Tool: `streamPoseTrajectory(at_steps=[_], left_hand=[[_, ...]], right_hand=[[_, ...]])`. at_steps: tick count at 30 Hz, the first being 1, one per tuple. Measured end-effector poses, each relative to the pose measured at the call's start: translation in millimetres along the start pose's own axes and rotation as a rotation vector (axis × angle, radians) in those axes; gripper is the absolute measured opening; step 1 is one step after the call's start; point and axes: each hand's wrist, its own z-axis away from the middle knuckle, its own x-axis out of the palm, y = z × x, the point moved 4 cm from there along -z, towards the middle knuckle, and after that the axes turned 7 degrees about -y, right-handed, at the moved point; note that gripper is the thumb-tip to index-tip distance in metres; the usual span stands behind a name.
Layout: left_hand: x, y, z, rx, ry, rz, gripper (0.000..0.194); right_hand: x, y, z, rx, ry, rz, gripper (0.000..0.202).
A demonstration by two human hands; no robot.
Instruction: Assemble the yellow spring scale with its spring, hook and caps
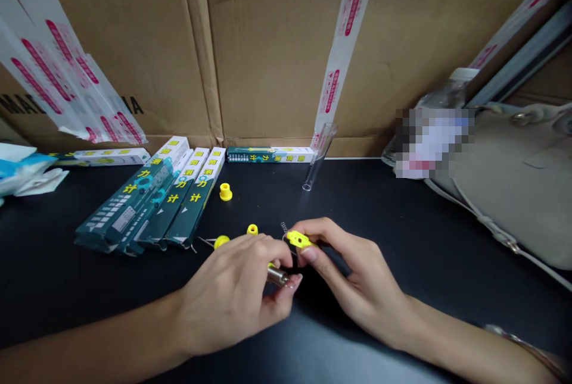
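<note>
The left hand (236, 283) is half curled, its fingers and thumb grasping a silver cylinder (277, 276) whose end shows beside the thumb tip; the right hand (360, 277) pinches a yellow plastic piece (298, 239) between thumb and forefinger, the other fingers largely hidden. Both hands are just above the middle of the black tabletop (370, 205), near each other, with a small dark spring (283, 227) just beside the yellow piece. Beyond the left hand are three yellow caps (226, 192), one farther toward the tabletop's back edge. Several green-and-white boxes (190, 202) lie toward its back left corner, and a clear tube (318, 161) leans near the back edge
</note>
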Motion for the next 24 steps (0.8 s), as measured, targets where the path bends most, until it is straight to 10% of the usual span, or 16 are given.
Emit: streamPoseTrajectory(at_steps=[14, 24], left_hand=[[-4.5, -9.6, 7.1, -0.275, -0.008, 0.190, 0.019], [-5.9, -7.5, -0.4, -0.174, 0.022, 0.202, 0.011]], right_hand=[[5.2, -2.1, 0.7, -0.035, 0.019, -0.047, 0.019], [-4.2, -6.3, -0.6, -0.025, 0.137, -0.022, 0.029]])
